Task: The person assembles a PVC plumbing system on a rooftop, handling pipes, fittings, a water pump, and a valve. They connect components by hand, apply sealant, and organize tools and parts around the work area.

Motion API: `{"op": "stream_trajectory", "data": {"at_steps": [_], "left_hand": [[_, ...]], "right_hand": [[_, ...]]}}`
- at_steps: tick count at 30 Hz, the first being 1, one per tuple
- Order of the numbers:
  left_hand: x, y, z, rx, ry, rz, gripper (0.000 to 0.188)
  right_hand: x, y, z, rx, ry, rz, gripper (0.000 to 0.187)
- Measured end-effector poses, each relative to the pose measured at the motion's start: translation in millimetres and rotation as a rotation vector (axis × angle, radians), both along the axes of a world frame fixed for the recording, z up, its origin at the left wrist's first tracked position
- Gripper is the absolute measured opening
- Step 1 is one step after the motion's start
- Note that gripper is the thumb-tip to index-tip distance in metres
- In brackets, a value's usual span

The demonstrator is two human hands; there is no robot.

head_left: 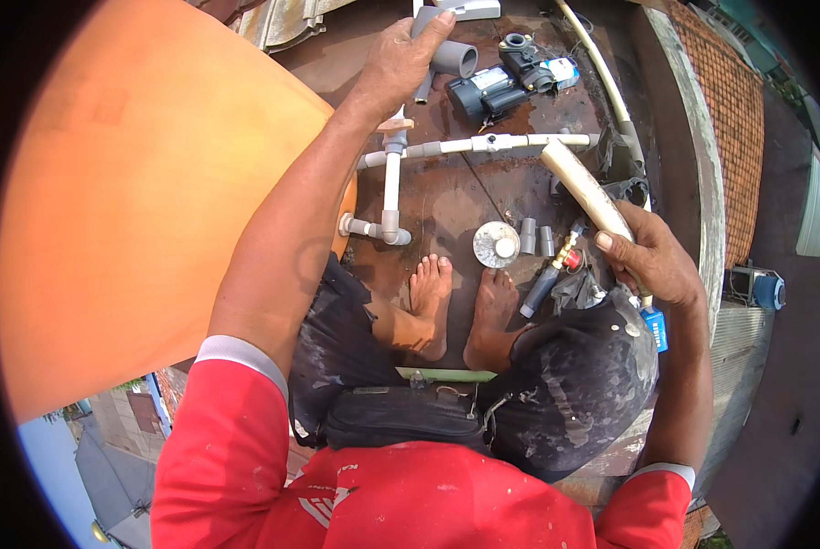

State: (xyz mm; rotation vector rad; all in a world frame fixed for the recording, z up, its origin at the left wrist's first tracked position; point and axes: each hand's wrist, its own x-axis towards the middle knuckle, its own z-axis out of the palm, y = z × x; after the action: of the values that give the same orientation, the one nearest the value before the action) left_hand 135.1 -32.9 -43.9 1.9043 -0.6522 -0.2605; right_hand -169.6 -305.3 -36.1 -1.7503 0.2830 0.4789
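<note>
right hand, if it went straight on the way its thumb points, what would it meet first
The right hand would probably meet the red-handled valve first. The valve seems to lie lower, though, so the hand might pass above it; depth is unclear from this view.

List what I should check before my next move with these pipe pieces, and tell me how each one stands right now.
1. Grey pipe fitting held by the left hand: ok.
2. Cream pipe held by the right hand: ok.
3. Pipe and fitting joined: not ok, they are apart.
4. Short grey pipe pieces in view: ok, two beside the round white container.
5. Contents of that container: cannot tell.
6. Feet covered: not ok, both are bare.
</note>
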Motion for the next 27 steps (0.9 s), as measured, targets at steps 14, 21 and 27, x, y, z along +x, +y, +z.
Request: {"op": "stream_trajectory", "data": {"at_steps": [14,21,27], "left_hand": [[-18,80,17,-0.225,0.385,0.212,0.054],[-21,102,47,-0.48,0.523,0.262,0.035],[16,96,41,-0.733,0.644,0.213,0.029]], "right_hand": [[-128,-16,-7,-0.157,-0.156,-0.83,0.04],[-66,22,53,-0.166,-0.158,-0.577,0.032],[144,95,-33,-0.625,-0.082,0.106,0.055]]}}
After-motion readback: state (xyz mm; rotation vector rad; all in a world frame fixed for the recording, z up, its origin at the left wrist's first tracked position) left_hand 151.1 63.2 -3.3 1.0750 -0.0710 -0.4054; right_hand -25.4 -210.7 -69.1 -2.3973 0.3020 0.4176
